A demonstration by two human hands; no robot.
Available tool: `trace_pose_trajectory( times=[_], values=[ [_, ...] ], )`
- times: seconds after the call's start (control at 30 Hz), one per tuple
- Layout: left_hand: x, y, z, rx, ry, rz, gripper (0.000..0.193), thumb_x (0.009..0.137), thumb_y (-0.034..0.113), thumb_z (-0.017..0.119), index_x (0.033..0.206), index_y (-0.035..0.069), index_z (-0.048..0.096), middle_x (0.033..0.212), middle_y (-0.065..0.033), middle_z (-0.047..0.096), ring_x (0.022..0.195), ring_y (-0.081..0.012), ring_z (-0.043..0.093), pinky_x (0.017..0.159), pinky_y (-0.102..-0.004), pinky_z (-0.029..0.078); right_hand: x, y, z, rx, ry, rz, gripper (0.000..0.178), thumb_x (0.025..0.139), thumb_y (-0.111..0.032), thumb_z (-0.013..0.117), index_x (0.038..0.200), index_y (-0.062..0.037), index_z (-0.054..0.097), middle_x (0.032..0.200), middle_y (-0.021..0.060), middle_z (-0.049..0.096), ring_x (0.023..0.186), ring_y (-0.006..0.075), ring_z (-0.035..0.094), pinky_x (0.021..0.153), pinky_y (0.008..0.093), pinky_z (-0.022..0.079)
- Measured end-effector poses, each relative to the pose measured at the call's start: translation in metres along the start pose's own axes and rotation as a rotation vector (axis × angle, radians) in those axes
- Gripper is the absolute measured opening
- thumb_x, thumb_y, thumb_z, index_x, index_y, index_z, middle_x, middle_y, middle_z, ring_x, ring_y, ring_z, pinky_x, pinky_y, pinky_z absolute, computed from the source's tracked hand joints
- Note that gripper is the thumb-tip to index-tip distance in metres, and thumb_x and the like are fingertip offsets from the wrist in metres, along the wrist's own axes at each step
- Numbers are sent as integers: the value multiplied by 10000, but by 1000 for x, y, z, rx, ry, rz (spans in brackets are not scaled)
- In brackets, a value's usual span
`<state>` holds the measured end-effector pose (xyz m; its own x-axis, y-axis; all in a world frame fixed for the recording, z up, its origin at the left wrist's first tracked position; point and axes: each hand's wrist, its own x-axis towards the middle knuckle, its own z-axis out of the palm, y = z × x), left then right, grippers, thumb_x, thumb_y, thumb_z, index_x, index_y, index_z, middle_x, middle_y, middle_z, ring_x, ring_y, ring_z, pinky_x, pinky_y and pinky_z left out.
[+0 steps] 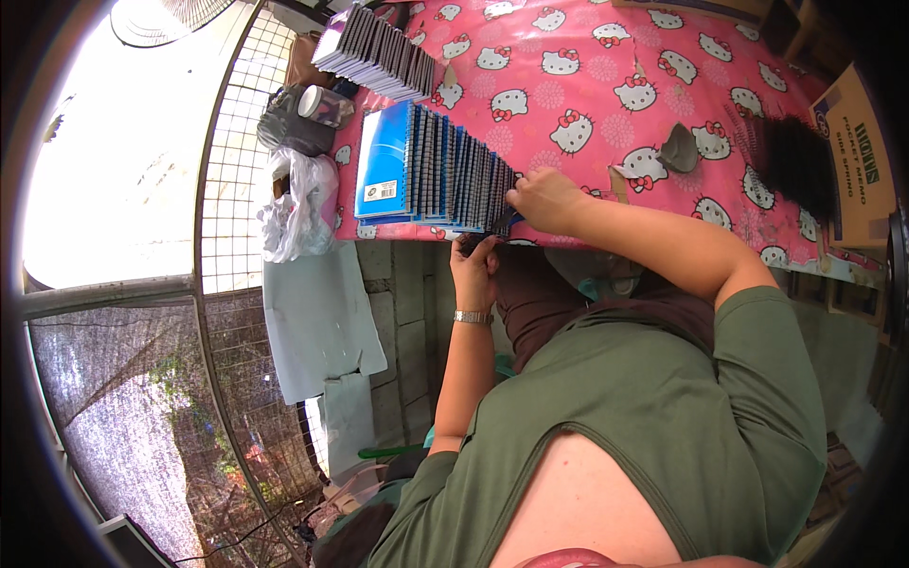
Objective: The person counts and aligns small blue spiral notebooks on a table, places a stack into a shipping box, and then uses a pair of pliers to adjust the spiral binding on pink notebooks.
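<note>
A slanting row of blue spiral notebooks (383, 161) stands on edge along the table's near left side, their dark wire bindings fanned toward the right. At the row's right end, my right hand (547, 201) is closed, its fingertips touching the last bindings. My left hand (476, 263), with a metal watch on its wrist, is closed at the table's near edge just below that end. Something small and dark lies between the two hands. What exactly the fingers grip is hidden.
Another row of spiral notebooks (379, 57) stands farther back on the pink patterned tablecloth (578, 90). Left of the rows are a white plastic bag (301, 204), a dark bag (292, 121) and a cup (325, 106). A cardboard box (852, 156) and a black bristly thing (793, 166) sit at right.
</note>
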<state>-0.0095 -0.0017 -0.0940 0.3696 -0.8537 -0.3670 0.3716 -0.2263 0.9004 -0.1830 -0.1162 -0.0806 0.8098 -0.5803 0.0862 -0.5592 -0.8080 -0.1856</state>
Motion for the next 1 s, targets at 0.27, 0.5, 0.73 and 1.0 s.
trace_pose_trajectory(
  times=[0.27,0.5,0.73,1.0],
  values=[
    [3,-3,0,-57,-5,-15,263,830,-35,690,899,98,474,693,4,525,500,-88,453,458,-236,363,1,-2,1,-76,273,-96,174,810,-208,616,919,-78,657,900,97,670,909,272,660,867,438,486],
    [3,-5,-4,-52,16,7,216,836,-32,675,891,77,497,681,2,520,486,-87,451,448,-229,359,5,-2,-3,52,-5,27,142,816,-168,586,816,-61,680,804,93,711,799,272,703,742,407,529],
    [2,-11,-2,-131,42,-14,239,831,-30,685,906,83,487,665,3,511,482,-87,450,445,-227,354,-5,7,13,-104,403,-114,149,806,-201,611,876,-75,650,806,90,662,825,248,664,822,394,495],
    [7,-15,-6,-44,9,29,277,821,-58,691,930,82,478,700,-6,540,481,-85,455,436,-221,348,8,-3,8,57,-68,40,150,831,-187,571,841,-71,665,825,84,677,815,260,665,835,416,505]
  ],
)
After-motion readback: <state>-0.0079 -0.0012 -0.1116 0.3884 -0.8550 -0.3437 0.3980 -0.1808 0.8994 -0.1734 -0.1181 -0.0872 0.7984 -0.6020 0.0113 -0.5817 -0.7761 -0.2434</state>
